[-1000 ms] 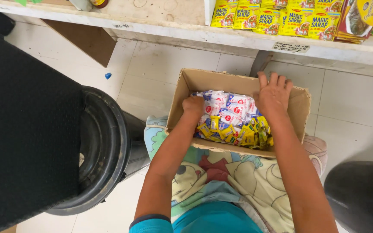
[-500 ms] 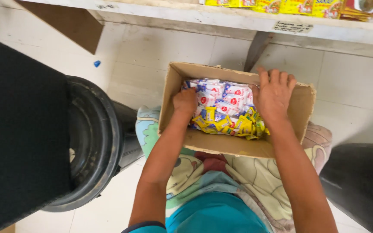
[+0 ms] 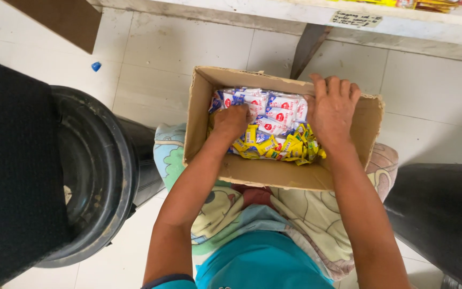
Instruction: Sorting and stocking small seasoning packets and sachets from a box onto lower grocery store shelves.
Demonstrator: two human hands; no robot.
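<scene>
Cardboard box (image 3: 274,174) on lap, packed with sachets (image 3: 274,126). Left hand (image 3: 231,120) curled among sachets, grip unclear; right hand (image 3: 332,109) spread flat over them.

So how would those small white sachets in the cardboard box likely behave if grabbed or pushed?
The white sachets look like thin, flat pouches, so probably light and floppy. They lie loosely heaped against the yellow packets, so a push would likely slide them. Their glossy film may be slippery under the left hand.

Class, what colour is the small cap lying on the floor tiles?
Blue; the small cap shows in the head view.
</scene>
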